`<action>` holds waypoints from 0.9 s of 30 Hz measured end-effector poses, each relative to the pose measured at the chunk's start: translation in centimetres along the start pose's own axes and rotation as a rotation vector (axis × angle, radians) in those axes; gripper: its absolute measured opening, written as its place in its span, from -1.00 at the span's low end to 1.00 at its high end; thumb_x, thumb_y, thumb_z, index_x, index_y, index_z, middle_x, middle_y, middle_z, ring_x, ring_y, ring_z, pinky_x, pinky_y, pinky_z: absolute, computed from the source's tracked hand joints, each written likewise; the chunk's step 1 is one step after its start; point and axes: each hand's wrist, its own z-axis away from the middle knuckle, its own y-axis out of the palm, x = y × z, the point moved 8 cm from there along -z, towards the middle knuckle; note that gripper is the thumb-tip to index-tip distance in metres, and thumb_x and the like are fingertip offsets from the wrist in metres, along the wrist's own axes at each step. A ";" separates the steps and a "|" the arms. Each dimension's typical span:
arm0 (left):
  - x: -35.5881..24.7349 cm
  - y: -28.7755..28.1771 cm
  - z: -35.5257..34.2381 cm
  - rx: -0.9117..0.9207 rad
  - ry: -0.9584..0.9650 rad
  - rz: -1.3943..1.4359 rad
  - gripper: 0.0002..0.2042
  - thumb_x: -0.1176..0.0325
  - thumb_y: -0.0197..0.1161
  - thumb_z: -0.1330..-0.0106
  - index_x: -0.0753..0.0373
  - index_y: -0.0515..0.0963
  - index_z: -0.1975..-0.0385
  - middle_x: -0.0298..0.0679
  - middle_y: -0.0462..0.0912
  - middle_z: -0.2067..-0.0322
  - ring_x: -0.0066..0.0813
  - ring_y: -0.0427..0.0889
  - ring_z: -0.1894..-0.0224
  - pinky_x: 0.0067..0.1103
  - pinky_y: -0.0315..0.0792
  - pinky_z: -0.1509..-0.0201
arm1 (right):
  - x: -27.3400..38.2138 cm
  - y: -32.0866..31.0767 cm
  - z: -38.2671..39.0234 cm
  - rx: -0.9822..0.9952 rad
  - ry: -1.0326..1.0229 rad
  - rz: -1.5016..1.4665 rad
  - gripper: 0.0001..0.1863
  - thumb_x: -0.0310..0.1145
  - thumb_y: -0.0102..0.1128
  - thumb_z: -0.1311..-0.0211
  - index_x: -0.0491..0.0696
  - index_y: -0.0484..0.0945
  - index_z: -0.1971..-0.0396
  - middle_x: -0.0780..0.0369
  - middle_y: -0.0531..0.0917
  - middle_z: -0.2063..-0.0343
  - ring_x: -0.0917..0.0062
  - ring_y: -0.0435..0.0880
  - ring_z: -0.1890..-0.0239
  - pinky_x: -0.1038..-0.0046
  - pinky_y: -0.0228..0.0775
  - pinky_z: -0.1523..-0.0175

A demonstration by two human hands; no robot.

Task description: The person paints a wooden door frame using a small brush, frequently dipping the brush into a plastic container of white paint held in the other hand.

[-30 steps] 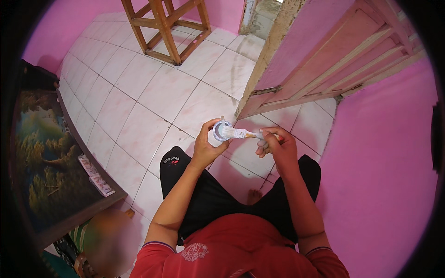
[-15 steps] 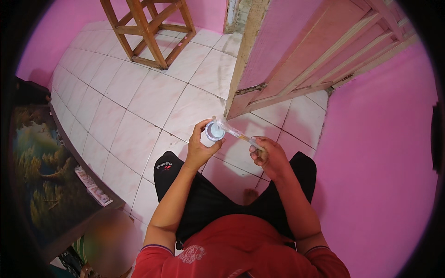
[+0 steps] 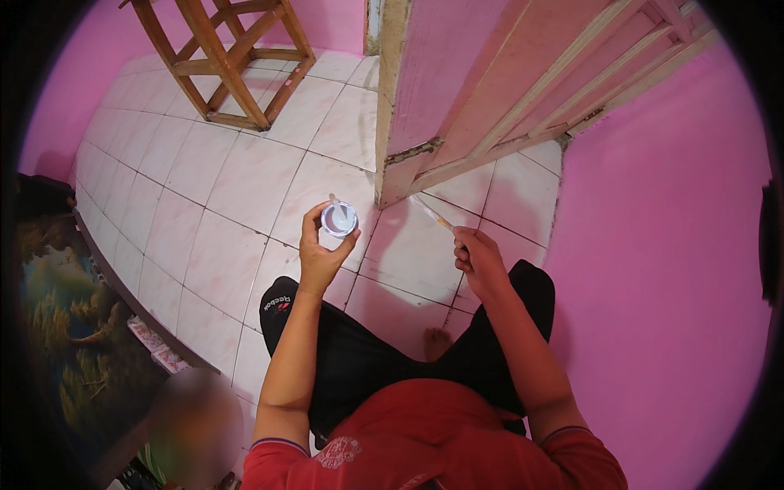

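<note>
My left hand (image 3: 320, 255) is wrapped round a small round paint pot (image 3: 327, 231), held upright above the floor. Pale paint (image 3: 346, 219) shows inside, and a short whitish stick (image 3: 333, 199) juts over the far rim. In my right hand (image 3: 480, 257) is a slim paintbrush (image 3: 441, 220), pinched by its handle. Its pale tip points away from me, close to the bottom of a pink panelled door (image 3: 474, 106); whether it touches the door I cannot tell.
Beyond the pot stands a wooden stool-like frame (image 3: 220, 65) on white floor tiles (image 3: 245, 175). A pink wall (image 3: 653, 269) rises at my right. To the left lies a landscape picture (image 3: 73, 318) in a dark frame. A blurred round shape (image 3: 196, 425) is at lower left.
The paintbrush has come away from the pot's rim, toward the door's lower edge. My left hand and the pot sit further left in view; the whole scene has shifted left too.
</note>
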 end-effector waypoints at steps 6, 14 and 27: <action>0.9 -0.4 0.0 -0.040 -0.023 0.036 -0.36 0.46 0.57 -0.11 0.28 0.39 -0.19 -0.15 0.57 -0.08 -0.34 0.58 -0.15 -0.44 0.40 -0.31 | -2.8 -1.5 -6.5 -0.175 -0.002 0.197 -0.69 -0.23 0.24 -0.42 -0.22 0.50 0.21 0.31 0.51 0.48 0.72 0.36 0.62 0.62 0.16 0.58; 2.7 -1.1 0.8 -0.006 -0.045 -0.029 -0.35 0.55 0.52 -0.15 0.31 0.32 -0.22 -0.13 0.51 -0.14 -0.32 0.52 -0.22 -0.42 0.35 -0.39 | -9.0 -2.7 -13.7 -0.321 0.041 0.288 -0.67 -0.19 0.15 -0.46 -0.20 0.53 0.33 0.18 0.64 0.55 0.59 0.49 0.71 0.49 0.26 0.68; 3.4 -2.0 1.5 -0.013 -0.133 -0.048 -0.34 0.52 0.53 -0.15 0.32 0.30 -0.23 -0.12 0.47 -0.14 -0.31 0.50 -0.23 -0.41 0.34 -0.39 | -10.4 -1.4 -17.1 -0.308 0.014 0.230 -0.70 -0.19 0.15 -0.51 -0.16 0.53 0.30 0.25 0.58 0.53 0.66 0.41 0.67 0.56 0.20 0.66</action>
